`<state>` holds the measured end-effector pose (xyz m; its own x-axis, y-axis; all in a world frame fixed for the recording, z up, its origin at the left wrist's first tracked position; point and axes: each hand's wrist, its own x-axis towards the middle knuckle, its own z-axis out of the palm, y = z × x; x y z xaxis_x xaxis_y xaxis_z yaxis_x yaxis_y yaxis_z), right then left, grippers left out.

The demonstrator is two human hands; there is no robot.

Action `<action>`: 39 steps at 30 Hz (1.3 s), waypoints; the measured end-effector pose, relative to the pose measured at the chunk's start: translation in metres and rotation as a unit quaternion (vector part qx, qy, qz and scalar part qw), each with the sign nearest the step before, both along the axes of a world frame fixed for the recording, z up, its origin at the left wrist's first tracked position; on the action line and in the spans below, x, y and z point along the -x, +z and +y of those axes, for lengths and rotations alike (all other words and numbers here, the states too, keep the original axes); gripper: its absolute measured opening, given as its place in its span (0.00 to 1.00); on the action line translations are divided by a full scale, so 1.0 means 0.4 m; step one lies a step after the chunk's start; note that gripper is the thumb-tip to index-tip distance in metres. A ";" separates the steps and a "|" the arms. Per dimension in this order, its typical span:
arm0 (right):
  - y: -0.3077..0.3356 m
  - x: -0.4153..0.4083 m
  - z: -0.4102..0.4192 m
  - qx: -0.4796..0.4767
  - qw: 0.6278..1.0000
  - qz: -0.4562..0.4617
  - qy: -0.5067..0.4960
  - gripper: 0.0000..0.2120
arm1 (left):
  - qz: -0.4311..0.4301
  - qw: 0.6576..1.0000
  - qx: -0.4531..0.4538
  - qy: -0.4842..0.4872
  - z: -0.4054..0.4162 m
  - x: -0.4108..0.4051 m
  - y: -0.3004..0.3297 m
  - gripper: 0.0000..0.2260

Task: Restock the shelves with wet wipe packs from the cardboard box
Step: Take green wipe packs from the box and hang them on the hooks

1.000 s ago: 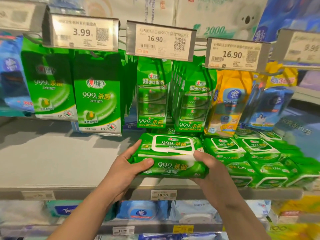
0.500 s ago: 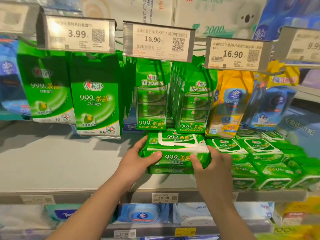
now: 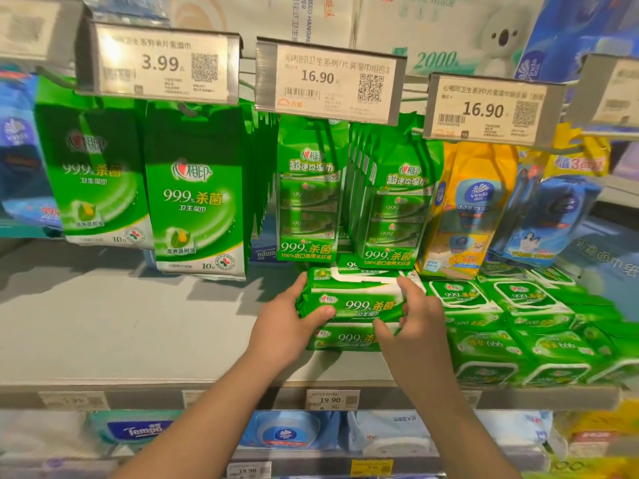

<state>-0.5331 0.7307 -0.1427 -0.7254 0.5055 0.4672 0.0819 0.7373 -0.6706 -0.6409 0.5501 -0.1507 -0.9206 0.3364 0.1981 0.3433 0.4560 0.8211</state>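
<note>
- Nearest, below the working level, a lower shelf (image 3: 332, 458) holds pale blue and white tissue packs, blurred at the edges of the view.
- Both hands are on one green plastic wet wipe pack with a white flip lid (image 3: 356, 299). The left hand (image 3: 287, 326) grips its left end, thumb curled across the front face; the right hand (image 3: 411, 326) curls round its right end.
- That pack sits on top of a second green pack (image 3: 342, 340) on the grey metal shelf (image 3: 138, 326), so the step in hand looks like seating a new pack on the stack.
- The next move, I judge, calls for squaring it against the neighbouring row of flat green packs (image 3: 511, 312) just to the right, then letting go.
- Whether it already rests fully on the lower pack is hard to tell, since the hands cover both ends.
- Behind, tall green sachet packs (image 3: 197, 202) hang from hooks under white price tags (image 3: 328, 77).
- The cardboard box is out of view.
</note>
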 end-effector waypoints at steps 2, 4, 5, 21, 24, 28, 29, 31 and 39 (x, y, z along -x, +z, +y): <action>-0.012 0.003 0.000 -0.020 1.000 0.014 -0.006 0.37 | 0.026 0.999 0.043 -0.006 -0.002 0.003 -0.012 0.43; -0.026 0.005 -0.002 -0.063 0.998 0.027 0.007 0.38 | 0.051 0.997 0.063 -0.014 -0.004 0.003 -0.021 0.41; -0.032 0.005 -0.002 -0.076 0.997 0.029 0.016 0.38 | 0.060 0.996 0.069 -0.013 -0.004 0.006 -0.025 0.41; -0.022 -0.033 -0.021 0.105 0.990 -0.094 0.020 0.13 | 0.073 0.996 -0.052 0.015 -0.010 -0.113 -0.037 0.13; -0.024 -0.012 -0.020 0.111 0.988 -0.106 0.028 0.15 | 0.090 0.995 0.044 -0.027 0.006 -0.092 -0.022 0.17; -0.021 0.009 -0.010 0.182 0.978 -0.099 0.021 0.13 | 0.057 0.998 0.031 -0.002 0.025 -0.063 -0.009 0.14; -0.020 0.009 -0.009 0.190 0.977 -0.097 0.023 0.13 | 0.052 0.998 0.028 0.003 0.027 -0.065 -0.009 0.14; -0.019 -0.002 -0.010 0.196 0.976 -0.095 0.030 0.13 | 0.056 0.997 0.043 0.008 0.026 -0.076 -0.009 0.15; -0.033 -0.035 -0.054 -0.002 0.983 -0.134 0.129 0.15 | 0.064 0.995 0.068 0.029 -0.038 -0.179 0.015 0.12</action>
